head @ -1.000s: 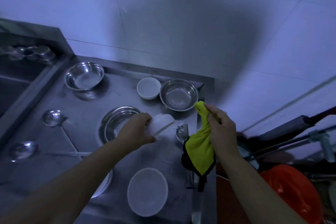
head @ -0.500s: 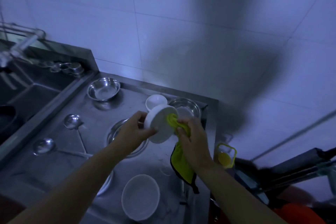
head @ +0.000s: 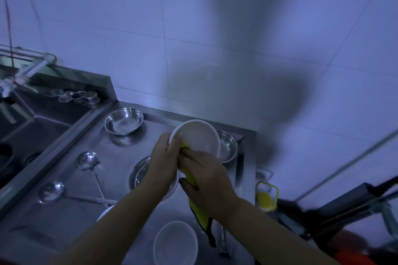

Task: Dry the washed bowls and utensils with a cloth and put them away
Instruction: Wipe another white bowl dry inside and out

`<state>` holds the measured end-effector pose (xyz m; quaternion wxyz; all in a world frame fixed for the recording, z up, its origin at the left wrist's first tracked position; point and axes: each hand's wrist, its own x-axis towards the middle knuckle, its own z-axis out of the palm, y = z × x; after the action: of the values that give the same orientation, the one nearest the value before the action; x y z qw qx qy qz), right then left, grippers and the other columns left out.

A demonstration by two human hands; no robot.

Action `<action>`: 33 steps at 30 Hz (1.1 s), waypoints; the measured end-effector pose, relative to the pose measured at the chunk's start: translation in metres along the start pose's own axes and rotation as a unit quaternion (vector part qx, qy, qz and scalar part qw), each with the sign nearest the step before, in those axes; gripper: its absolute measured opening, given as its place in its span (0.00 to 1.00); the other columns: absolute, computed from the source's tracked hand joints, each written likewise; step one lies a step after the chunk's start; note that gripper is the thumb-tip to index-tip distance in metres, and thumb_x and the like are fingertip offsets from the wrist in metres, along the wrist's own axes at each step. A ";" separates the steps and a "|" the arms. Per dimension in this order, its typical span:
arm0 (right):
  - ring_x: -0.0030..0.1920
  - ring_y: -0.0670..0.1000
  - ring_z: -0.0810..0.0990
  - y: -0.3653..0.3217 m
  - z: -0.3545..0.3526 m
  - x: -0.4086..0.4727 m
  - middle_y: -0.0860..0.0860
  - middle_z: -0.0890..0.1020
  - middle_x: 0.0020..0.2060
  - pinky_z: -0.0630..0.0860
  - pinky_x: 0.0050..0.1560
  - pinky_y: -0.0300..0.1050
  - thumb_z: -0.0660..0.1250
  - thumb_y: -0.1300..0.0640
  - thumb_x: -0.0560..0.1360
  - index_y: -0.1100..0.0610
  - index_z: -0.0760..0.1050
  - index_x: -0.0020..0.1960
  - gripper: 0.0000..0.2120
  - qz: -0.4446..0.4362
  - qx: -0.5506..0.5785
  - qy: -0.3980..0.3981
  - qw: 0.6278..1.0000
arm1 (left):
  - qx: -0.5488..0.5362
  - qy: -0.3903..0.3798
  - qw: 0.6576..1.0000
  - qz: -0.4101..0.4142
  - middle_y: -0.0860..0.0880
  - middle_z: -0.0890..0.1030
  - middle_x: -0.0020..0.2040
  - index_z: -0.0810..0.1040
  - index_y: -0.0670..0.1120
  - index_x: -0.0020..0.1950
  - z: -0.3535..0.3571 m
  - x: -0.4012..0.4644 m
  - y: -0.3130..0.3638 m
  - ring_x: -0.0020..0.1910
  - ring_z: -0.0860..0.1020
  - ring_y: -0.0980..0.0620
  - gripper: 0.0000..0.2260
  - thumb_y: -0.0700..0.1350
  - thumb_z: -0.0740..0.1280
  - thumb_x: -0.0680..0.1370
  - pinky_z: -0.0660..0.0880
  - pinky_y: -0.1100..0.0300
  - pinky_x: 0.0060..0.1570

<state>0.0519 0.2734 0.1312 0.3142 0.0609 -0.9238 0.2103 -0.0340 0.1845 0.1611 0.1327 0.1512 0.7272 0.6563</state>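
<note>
I hold a white bowl [head: 198, 137] tilted above the steel counter [head: 64, 221], its inside facing me. My left hand [head: 163, 161] grips its left rim. My right hand [head: 206, 180] presses a yellow cloth [head: 197, 211] with a black edge against the bowl's lower rim; the cloth's tail hangs below my wrist. Another white bowl [head: 175, 243] rests on the counter near me. Steel bowls lie at the back [head: 123, 121], behind the held bowl [head: 228, 146] and under my hands [head: 140, 174]. Two ladles [head: 87, 160] [head: 51, 191] lie at left.
A sink basin [head: 43, 114] with taps lies at the far left, small steel cups [head: 86, 95] on its ledge. A yellow container [head: 266, 197] stands right of the counter edge. Dark bars and something red [head: 353, 256] fill the lower right. Tiled wall behind.
The bowl has been lifted off the counter and turned, its inside now facing me. My right hand has brought the cloth against it. The view has tilted upward.
</note>
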 end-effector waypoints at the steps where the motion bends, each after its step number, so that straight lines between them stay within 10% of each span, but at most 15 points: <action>1: 0.54 0.53 0.78 0.000 0.000 -0.001 0.54 0.80 0.59 0.71 0.58 0.44 0.72 0.61 0.67 0.59 0.75 0.64 0.25 -0.015 -0.017 0.003 1.000 | 0.016 -0.013 1.000 0.021 0.46 0.79 0.47 0.76 0.45 0.53 -0.003 0.001 0.004 0.45 0.76 0.50 0.08 0.45 0.58 0.80 0.73 0.56 0.42; 8: 0.48 0.52 0.83 0.041 -0.036 0.012 0.51 0.84 0.51 0.78 0.50 0.46 0.68 0.59 0.77 0.56 0.84 0.48 0.06 -0.257 -0.217 -0.023 0.941 | 0.176 -0.177 0.965 0.085 0.51 0.79 0.48 0.75 0.52 0.56 -0.032 0.021 0.022 0.48 0.76 0.50 0.10 0.49 0.59 0.77 0.73 0.53 0.49; 17: 0.41 0.55 0.80 0.008 0.011 0.020 0.55 0.84 0.47 0.76 0.44 0.46 0.67 0.60 0.78 0.59 0.84 0.48 0.07 -0.085 -0.199 0.138 0.967 | 0.107 -0.106 0.979 0.141 0.48 0.78 0.43 0.75 0.51 0.48 -0.019 0.035 0.038 0.45 0.75 0.47 0.10 0.50 0.56 0.72 0.71 0.51 0.45; 25: 0.46 0.52 0.83 0.026 -0.016 0.016 0.52 0.85 0.49 0.78 0.51 0.46 0.71 0.58 0.76 0.54 0.85 0.45 0.04 -0.258 -0.269 0.019 0.928 | 0.243 -0.346 0.905 0.057 0.48 0.79 0.44 0.77 0.51 0.52 -0.045 0.054 0.058 0.41 0.77 0.51 0.07 0.44 0.62 0.77 0.75 0.56 0.39; 33: 0.40 0.56 0.78 -0.025 0.023 0.034 0.55 0.84 0.51 0.75 0.41 0.47 0.68 0.59 0.77 0.60 0.82 0.52 0.07 0.014 -0.236 0.179 0.955 | -0.048 -0.127 0.988 0.068 0.52 0.78 0.47 0.70 0.56 0.56 -0.032 0.015 0.008 0.46 0.77 0.52 0.14 0.45 0.60 0.71 0.77 0.52 0.46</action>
<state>0.0181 0.2418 0.1440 0.4770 -0.0665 -0.8764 -0.0016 -0.0597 0.1615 0.1726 0.1858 0.2758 0.6602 0.6734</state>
